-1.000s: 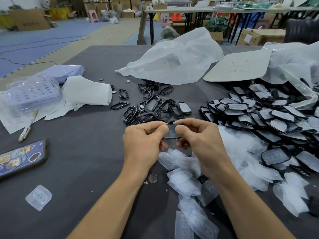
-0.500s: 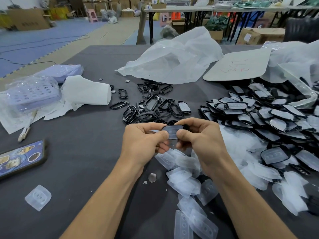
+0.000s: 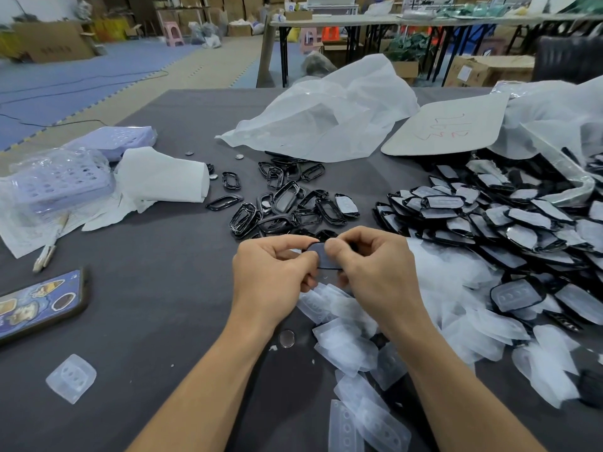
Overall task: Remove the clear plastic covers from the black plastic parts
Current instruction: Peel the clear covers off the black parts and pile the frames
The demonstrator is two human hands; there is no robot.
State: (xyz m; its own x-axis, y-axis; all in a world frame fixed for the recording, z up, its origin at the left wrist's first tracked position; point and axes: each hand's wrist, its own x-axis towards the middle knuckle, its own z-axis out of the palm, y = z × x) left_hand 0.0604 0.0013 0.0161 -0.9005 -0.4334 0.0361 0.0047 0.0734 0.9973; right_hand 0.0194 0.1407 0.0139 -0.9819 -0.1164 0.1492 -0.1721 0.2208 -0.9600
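My left hand [image 3: 277, 272] and my right hand [image 3: 375, 272] together pinch one black plastic part [image 3: 321, 256] above the grey table [image 3: 146, 321], thumbs on its top face; my fingers hide most of it. Behind it lies a heap of bare black frames [image 3: 280, 203]. To the right spreads a large pile of black parts with clear covers on them [image 3: 489, 213]. Loose clear covers [image 3: 352, 337] lie scattered under and in front of my hands.
A phone [image 3: 39, 305] lies at the left edge, a single clear cover [image 3: 71, 378] near the front left. Lilac trays in plastic [image 3: 58, 181], white paper [image 3: 163, 179], a white bag [image 3: 326, 119] and a cardboard sheet [image 3: 447, 128] sit further back. A coin cell [image 3: 286, 338] lies between my forearms.
Both hands have turned the black part between the fingers; its face now tilts more toward me. The hands stay in the same spot.
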